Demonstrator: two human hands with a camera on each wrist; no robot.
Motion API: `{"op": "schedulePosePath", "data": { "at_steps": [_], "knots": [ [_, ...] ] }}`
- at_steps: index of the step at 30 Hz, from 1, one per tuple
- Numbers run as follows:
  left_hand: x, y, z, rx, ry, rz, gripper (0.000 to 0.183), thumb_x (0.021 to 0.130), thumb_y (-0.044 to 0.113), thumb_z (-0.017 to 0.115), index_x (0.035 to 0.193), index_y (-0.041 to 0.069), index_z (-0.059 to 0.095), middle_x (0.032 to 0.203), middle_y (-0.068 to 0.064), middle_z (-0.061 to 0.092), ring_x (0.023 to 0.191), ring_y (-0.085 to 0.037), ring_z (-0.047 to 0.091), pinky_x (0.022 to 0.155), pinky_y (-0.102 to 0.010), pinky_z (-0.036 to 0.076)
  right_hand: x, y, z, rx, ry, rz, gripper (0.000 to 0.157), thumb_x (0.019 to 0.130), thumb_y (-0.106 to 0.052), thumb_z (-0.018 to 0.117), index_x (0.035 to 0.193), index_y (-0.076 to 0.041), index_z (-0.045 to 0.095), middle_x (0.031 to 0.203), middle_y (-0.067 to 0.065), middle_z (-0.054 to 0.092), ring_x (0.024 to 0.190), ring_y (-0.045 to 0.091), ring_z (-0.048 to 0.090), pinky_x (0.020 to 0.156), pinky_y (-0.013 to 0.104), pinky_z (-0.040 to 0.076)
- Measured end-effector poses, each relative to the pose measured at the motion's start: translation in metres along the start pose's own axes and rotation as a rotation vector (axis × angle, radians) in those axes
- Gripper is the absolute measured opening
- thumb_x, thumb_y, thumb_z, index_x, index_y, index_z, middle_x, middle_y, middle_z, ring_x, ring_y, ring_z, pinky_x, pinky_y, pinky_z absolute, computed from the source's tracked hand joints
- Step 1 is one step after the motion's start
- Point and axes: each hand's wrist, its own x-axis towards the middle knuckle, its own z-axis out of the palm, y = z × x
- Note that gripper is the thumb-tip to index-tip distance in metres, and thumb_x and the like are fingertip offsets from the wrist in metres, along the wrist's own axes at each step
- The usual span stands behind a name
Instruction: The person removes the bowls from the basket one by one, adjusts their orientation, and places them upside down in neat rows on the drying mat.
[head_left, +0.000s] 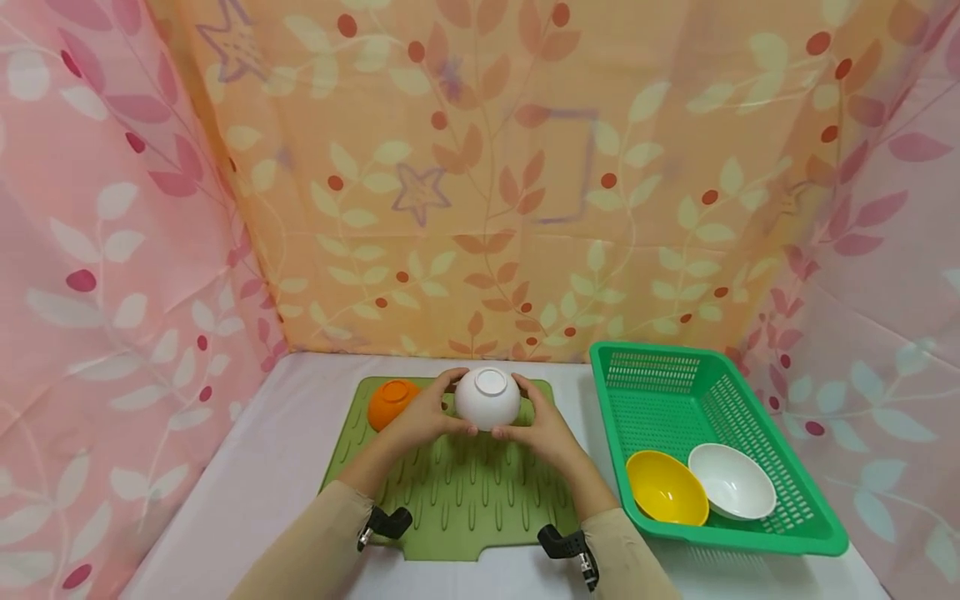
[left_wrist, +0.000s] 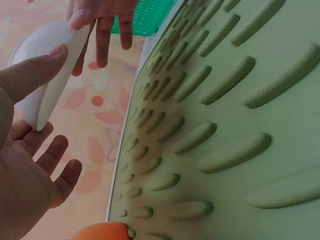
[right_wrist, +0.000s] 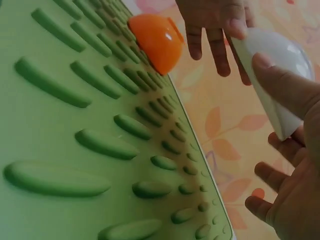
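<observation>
A white bowl (head_left: 487,402) is held upside down over the green ridged drying mat (head_left: 465,500), its foot ring facing up. My left hand (head_left: 441,412) grips its left side and my right hand (head_left: 542,423) its right. In the left wrist view, the thumb lies across the white bowl (left_wrist: 45,65) near the rim, with fingertips at its other edge. From the right wrist view, the rim of the white bowl (right_wrist: 277,75) is raised above the ridges. An orange bowl (head_left: 392,403) stands upside down at the mat's back left, partly hidden by my left hand.
To the right stands a green plastic basket (head_left: 611,433) with perforated walls. Inside its near end, a yellow bowl (head_left: 667,487) and another white bowl (head_left: 733,482) lie tilted. Patterned cloth (head_left: 480,192) closes off the back and sides of the white table (head_left: 217,500).
</observation>
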Motion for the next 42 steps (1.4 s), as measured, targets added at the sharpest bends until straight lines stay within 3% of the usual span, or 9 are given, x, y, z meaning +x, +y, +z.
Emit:
{"op": "schedulePosePath", "data": {
  "at_steps": [6, 16, 20, 24, 32, 42],
  "knots": [
    [0.017, -0.006, 0.003, 0.044, -0.021, -0.022, 0.101, 0.073, 0.027, 0.095, 0.156, 0.018, 0.038, 0.157, -0.004, 0.044, 0.134, -0.032, 0.050, 0.097, -0.052, 0.053, 0.010, 0.009, -0.001, -0.019, 0.003, 0.045, 0.104, 0.074, -0.040, 0.092, 0.160, -0.021, 0.035, 0.160, 0.009, 0.041, 0.152, 0.035, 0.031, 0.117, 0.070, 0.023],
    [0.039, -0.026, 0.011, 0.056, -0.040, -0.066, 0.097, 0.075, 0.028, 0.094, 0.155, 0.015, 0.040, 0.154, -0.008, 0.047, 0.137, -0.034, 0.048, 0.105, -0.058, 0.047, 0.029, 0.033, -0.001, -0.003, 0.005, 0.082, 0.103, 0.075, -0.034, 0.093, 0.159, -0.018, 0.036, 0.156, 0.011, 0.043, 0.144, 0.036, 0.041, 0.112, 0.063, 0.037],
    [0.046, -0.039, 0.014, 0.083, -0.050, -0.060, 0.097, 0.074, 0.031, 0.094, 0.154, 0.014, 0.041, 0.150, -0.010, 0.051, 0.132, -0.032, 0.053, 0.102, -0.055, 0.050, 0.033, 0.041, -0.002, -0.047, -0.004, 0.092, 0.101, 0.076, -0.032, 0.092, 0.159, -0.016, 0.037, 0.152, 0.010, 0.047, 0.130, 0.032, 0.054, 0.102, 0.055, 0.047],
    [0.049, -0.049, 0.017, 0.088, -0.060, -0.068, 0.097, 0.072, 0.029, 0.095, 0.152, 0.013, 0.043, 0.145, -0.012, 0.055, 0.126, -0.031, 0.059, 0.097, -0.051, 0.053, 0.036, 0.046, -0.001, -0.020, -0.032, 0.087, 0.096, 0.075, -0.025, 0.093, 0.156, -0.016, 0.042, 0.150, 0.009, 0.052, 0.118, 0.028, 0.063, 0.091, 0.046, 0.053],
    [0.053, -0.056, 0.022, 0.119, -0.058, -0.094, 0.100, 0.070, 0.030, 0.097, 0.153, 0.014, 0.044, 0.145, -0.014, 0.056, 0.127, -0.032, 0.058, 0.098, -0.050, 0.052, 0.040, 0.054, 0.002, 0.054, -0.056, 0.113, 0.095, 0.075, -0.017, 0.093, 0.155, -0.017, 0.043, 0.146, 0.014, 0.056, 0.115, 0.031, 0.065, 0.083, 0.042, 0.055],
    [0.054, -0.061, 0.029, 0.254, -0.030, -0.062, 0.099, 0.069, 0.031, 0.097, 0.152, 0.013, 0.047, 0.148, -0.011, 0.056, 0.131, -0.032, 0.057, 0.107, -0.051, 0.048, 0.043, 0.057, 0.004, -0.055, -0.065, 0.099, 0.099, 0.071, -0.015, 0.095, 0.154, -0.012, 0.043, 0.149, 0.012, 0.053, 0.120, 0.030, 0.060, 0.093, 0.047, 0.052]
  ]
}}
